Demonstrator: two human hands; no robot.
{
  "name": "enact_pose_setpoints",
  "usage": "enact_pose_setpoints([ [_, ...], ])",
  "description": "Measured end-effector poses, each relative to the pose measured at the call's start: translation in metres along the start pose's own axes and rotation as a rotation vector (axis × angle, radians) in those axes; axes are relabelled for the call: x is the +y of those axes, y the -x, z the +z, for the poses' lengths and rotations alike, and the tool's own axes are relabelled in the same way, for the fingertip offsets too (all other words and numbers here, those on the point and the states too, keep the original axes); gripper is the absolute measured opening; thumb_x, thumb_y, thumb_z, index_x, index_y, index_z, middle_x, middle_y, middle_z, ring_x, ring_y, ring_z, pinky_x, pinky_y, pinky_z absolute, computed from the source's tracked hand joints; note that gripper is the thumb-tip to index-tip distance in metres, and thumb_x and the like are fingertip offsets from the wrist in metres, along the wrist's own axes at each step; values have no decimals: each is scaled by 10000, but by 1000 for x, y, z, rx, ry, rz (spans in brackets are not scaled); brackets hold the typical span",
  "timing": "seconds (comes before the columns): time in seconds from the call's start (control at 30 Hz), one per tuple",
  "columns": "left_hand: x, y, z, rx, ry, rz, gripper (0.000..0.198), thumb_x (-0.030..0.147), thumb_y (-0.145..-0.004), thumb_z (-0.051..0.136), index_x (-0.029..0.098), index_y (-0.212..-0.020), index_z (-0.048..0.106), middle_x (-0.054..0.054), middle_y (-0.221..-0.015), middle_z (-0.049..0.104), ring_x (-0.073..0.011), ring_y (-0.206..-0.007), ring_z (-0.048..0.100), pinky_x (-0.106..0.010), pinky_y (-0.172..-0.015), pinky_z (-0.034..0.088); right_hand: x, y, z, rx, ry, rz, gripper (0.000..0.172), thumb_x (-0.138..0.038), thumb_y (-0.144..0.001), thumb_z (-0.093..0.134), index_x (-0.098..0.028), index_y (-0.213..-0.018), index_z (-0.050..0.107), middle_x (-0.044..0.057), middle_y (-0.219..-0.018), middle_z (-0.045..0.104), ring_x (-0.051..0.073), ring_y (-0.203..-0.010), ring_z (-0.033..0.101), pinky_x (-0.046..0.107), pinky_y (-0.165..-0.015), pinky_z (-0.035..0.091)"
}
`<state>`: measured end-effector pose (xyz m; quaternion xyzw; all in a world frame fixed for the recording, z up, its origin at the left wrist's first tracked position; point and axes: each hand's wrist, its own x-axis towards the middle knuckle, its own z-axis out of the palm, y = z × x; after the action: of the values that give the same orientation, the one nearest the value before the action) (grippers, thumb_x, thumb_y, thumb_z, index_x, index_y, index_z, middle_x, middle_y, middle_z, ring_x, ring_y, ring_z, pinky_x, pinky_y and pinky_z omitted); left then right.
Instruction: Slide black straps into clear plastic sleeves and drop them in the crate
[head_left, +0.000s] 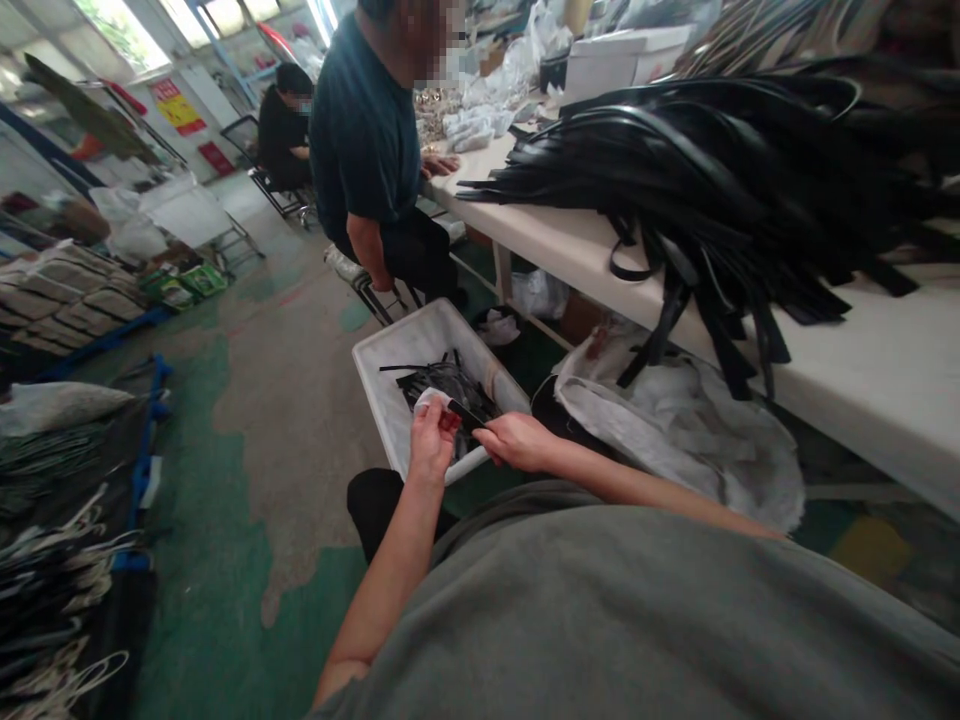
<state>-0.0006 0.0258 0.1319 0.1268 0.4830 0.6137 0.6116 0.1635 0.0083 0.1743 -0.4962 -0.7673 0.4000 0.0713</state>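
Observation:
Over a white plastic bin (381, 385) in front of my knees, both hands are close together. My left hand (433, 437) is closed around a white cloth (432, 397), which is bunched at the fingertips. A short black strap (466, 412) runs from the cloth to my right hand (519, 441), whose fingers are closed on its near end. Inside the bin, below my hands, lies a loose heap of black strips (442, 375). The strap's far end is hidden by the cloth and my left fingers.
On the pale worktable (555, 225) to the right, a large pile of black straps (697, 170) hangs over the edge. Beneath it slumps a white sack (675, 420). A seated co-worker (367, 150) is beyond the bin. Bundled goods (67, 295) stand at left.

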Motion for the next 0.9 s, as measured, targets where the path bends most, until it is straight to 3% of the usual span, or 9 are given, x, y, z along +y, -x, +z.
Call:
enact_pose_setpoints([
  [0.23, -13, -2, -9, -78, -32, 20, 341, 303, -567, 872, 173, -741, 609, 34, -694, 694, -101, -638, 656, -215, -640, 520, 8, -4, -1, -9, 63, 23, 494, -343, -957, 379, -168, -570, 631, 56, -590, 654, 153, -563, 563, 249, -560, 332],
  [0.43, -36, 7, 1, -123, -66, -97, 314, 281, -593, 858, 176, -789, 636, 22, -713, 706, -108, -634, 656, -213, -622, 523, 9, -3, -3, -91, -48, 6, 483, -316, -971, 345, -149, -653, 669, 41, -621, 669, 145, -592, 610, 232, -578, 396],
  [0.47, -38, 8, 0, -105, -62, -119, 282, 263, -621, 839, 175, -792, 633, 22, -713, 707, -108, -629, 655, -219, -627, 528, 15, 2, -3, -37, -65, -14, 440, -339, -971, 362, -155, -753, 696, 43, -710, 699, 156, -658, 638, 236, -617, 431],
  [0.53, -39, 6, -5, -42, -54, -149, 191, 219, -697, 781, 172, -797, 626, 18, -720, 708, -109, -641, 661, -233, -660, 540, 38, 19, -3, 202, -74, -43, 343, -404, -947, 440, -182, -1044, 683, 69, -1053, 707, 197, -929, 660, 281, -797, 489],
  [0.6, -36, 0, -17, 38, -49, -158, 88, 175, -775, 702, 171, -811, 623, 16, -728, 707, -109, -663, 668, -247, -698, 548, 72, 46, -2, 500, -17, 4, 478, -455, -889, 548, -194, -1289, 557, 113, -1384, 531, 247, -1233, 523, 370, -1023, 419],
  [0.67, -33, -9, -31, 117, -52, -177, 43, 151, -845, 614, 173, -808, 620, 17, -715, 696, -103, -664, 665, -245, -705, 548, 107, 76, 0, 684, 68, 144, 644, -458, -841, 615, -162, -1391, 459, 160, -1511, 365, 285, -1372, 362, 441, -1126, 307],
  [0.77, -34, -21, -49, 201, -62, -228, 162, 147, -912, 515, 176, -790, 617, 17, -705, 679, -90, -660, 655, -223, -686, 541, 143, 103, 4, 755, 89, 377, 720, -447, -832, 622, -123, -1435, 400, 196, -1537, 297, 294, -1413, 286, 450, -1150, 263],
  [0.9, -41, -22, -55, 235, -91, -260, 170, 150, -918, 508, 173, -787, 614, 1, -719, 670, -99, -661, 649, -233, -685, 545, 157, 81, 9, 639, 0, 463, 910, -564, -779, 638, -105, -1488, 301, 186, -1574, 224, 288, -1441, 238, 416, -1165, 237],
])
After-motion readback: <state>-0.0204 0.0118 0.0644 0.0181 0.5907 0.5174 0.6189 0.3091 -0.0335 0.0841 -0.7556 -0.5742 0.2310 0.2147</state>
